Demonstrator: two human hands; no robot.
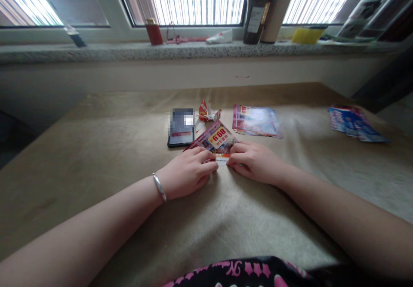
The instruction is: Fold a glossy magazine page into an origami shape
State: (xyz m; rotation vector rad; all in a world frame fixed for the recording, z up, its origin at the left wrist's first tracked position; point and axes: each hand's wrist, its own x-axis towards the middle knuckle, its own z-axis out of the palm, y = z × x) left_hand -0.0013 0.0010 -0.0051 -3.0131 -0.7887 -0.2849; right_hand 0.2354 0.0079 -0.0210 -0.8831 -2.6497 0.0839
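Beige table [97, 149] below a stone windowsill [129, 51]. One red flyer [217, 138] lies at the centre, its red digits on a yellow patch too small to read surely. The left hand [189, 171], wearing one silver bracelet [159, 186], and the right hand [254, 160] are curled knuckles-up, fingertips pinching the flyer's near edge. Just behind it are one phone [181, 128], one folded paper shape [208, 112] and two flyer piles [256, 121].

Red printed flyer [217, 140] with yellow price panel, lying flat on the table, near edge folded under fingertips
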